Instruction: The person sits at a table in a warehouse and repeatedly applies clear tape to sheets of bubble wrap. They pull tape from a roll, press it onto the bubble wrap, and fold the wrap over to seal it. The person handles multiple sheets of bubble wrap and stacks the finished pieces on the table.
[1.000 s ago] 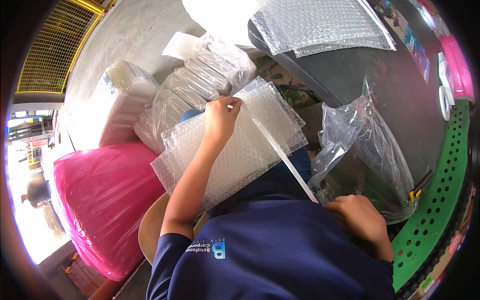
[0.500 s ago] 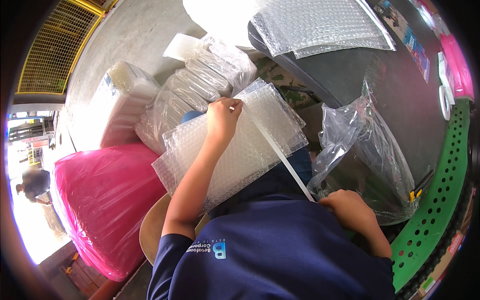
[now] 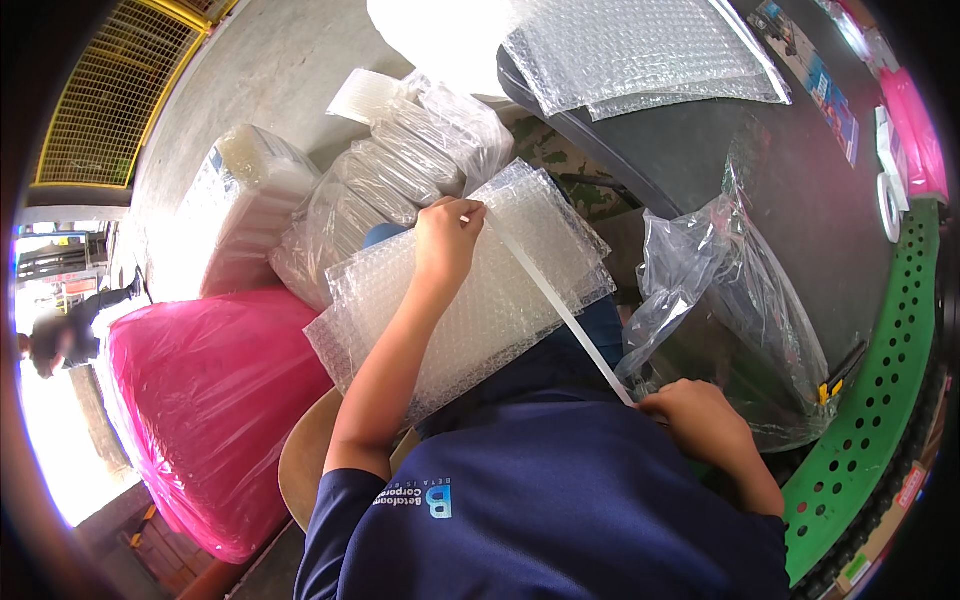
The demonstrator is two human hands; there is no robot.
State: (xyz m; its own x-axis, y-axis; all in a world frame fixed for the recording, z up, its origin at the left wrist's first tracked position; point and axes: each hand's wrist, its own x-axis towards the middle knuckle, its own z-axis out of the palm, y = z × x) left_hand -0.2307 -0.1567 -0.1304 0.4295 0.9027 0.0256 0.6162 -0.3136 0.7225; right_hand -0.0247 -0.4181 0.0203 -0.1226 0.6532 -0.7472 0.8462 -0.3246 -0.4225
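Taping up a bubble-wrapped bundle – strip stretched, not yet pressed down

The left hand (image 3: 447, 240) sits on top of the bubble-wrapped bundle (image 3: 470, 290) resting across the lap, its fingers (image 3: 468, 215) pinched closed on the far end of a clear tape strip (image 3: 560, 310), while the right hand (image 3: 700, 420) down near the body is curled closed around the near end – what exactly it grips there I can't tell. The tape runs taut in a diagonal line over the bundle's right part. Looks to me like the sealing step: next it probably needs lowering the strip flat and smoothing it along the wrap without wrinkles. A crumpled clear plastic bag (image 3: 730, 300) slumps on the dark tabletop (image 3: 800, 190) just beside the right hand, more bubble wrap sheets (image 3: 640, 50) further back.
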